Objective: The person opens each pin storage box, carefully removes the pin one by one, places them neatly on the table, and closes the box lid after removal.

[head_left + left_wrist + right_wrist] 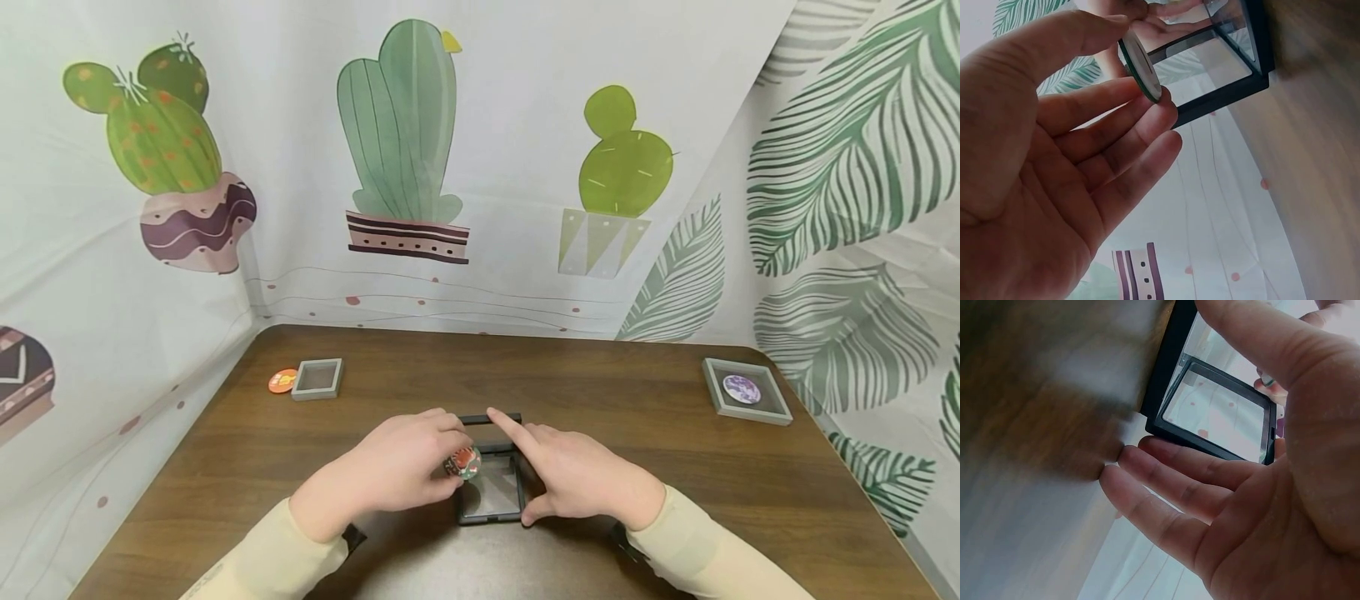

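A round badge (pixel 463 462) with a red and green picture is pinched between the thumb and fingertips of my left hand (pixel 408 462). In the left wrist view the badge (pixel 1140 66) stands edge-on, its pale back showing. Below it a hinged black display frame (pixel 489 521) with clear panes rests unfolded on the table, one half raised at the far side. My right hand (pixel 573 473) steadies the frame, thumb at its near right corner and index finger along the raised half. In the right wrist view the fingers (pixel 1166 519) are fairly straight, beside the raised half (pixel 1219 415).
At the back left of the wooden table (pixel 585 375), a small grey frame (pixel 297 390) lies against an orange badge (pixel 281 382). Toward the right edge is another grey frame (pixel 753 413) bearing a purple badge (pixel 742 389). Patterned cloth (pixel 517 167) hangs behind the table.
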`<state>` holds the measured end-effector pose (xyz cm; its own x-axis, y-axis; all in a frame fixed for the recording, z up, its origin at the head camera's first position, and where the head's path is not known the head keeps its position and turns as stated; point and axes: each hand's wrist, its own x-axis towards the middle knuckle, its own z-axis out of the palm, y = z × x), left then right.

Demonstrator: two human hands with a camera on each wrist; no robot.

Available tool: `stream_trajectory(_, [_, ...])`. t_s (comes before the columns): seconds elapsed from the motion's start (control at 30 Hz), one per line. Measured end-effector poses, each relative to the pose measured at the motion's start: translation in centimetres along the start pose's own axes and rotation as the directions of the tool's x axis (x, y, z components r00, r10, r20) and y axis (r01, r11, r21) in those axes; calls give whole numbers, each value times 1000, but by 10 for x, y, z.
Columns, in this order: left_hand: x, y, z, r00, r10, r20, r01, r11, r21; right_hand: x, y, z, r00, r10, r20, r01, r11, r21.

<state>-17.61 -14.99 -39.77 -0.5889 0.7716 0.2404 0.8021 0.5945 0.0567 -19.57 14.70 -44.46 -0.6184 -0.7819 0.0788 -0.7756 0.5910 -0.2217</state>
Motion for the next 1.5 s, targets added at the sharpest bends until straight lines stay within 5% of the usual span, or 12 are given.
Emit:
stream_trajectory(0.93, [-6,-17,-21,996,-33,-77,30,998,-51,0,0,-1,1000,15,21,-15,1000,8])
stream_trajectory(1.5, [-8,-55,-14,982,-163,-97,154,983,-99,-1,-2,-1,1000,2,9,-2,1000,19])
